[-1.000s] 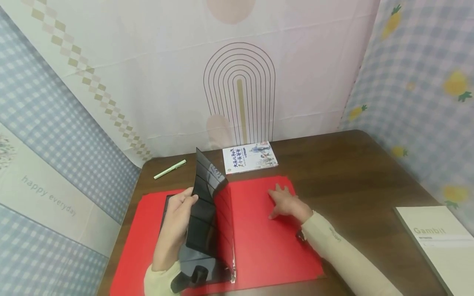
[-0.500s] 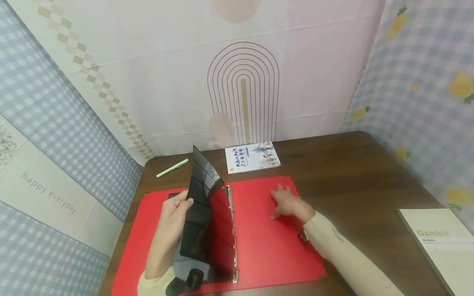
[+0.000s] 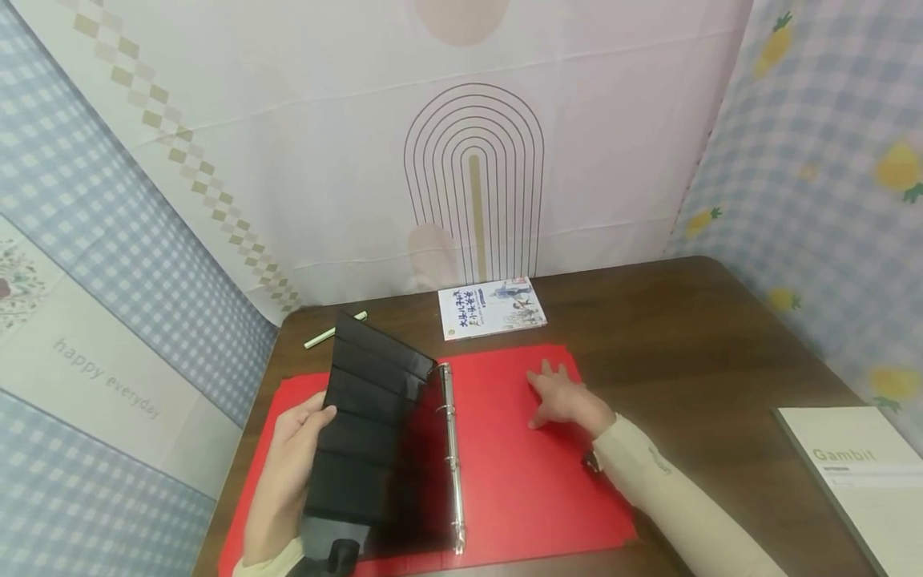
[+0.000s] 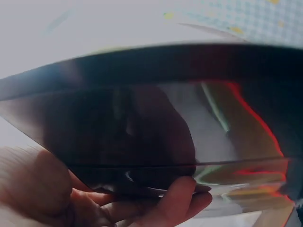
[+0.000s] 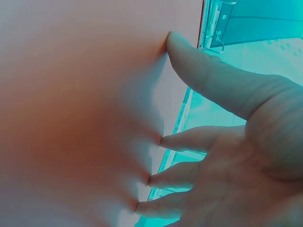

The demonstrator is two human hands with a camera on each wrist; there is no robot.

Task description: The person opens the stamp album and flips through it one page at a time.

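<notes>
An open red ring binder [image 3: 519, 465] lies flat on the brown table, its metal rings [image 3: 452, 457] running down the middle. My left hand [image 3: 288, 461] grips the outer edge of a glossy black pocket sheet [image 3: 360, 433], which leans to the left over the binder's left cover. In the left wrist view my fingers [image 4: 175, 203] curl under that black sheet [image 4: 142, 127]. My right hand [image 3: 562, 397] lies flat with spread fingers on the right cover. The right wrist view shows those fingertips [image 5: 165, 142] pressed on the cover [image 5: 71, 118].
A small book with a printed cover [image 3: 492, 308] lies just behind the binder. A light green pen [image 3: 328, 332] lies at the back left, partly behind the black sheet. A pale book marked Gambit [image 3: 858, 481] sits at the table's right front edge. Patterned cloth walls surround the table [image 3: 707, 344].
My left hand has swung the black sheet from nearly upright down toward the left, uncovering the rings. The right hand has stayed flat on the right cover.
</notes>
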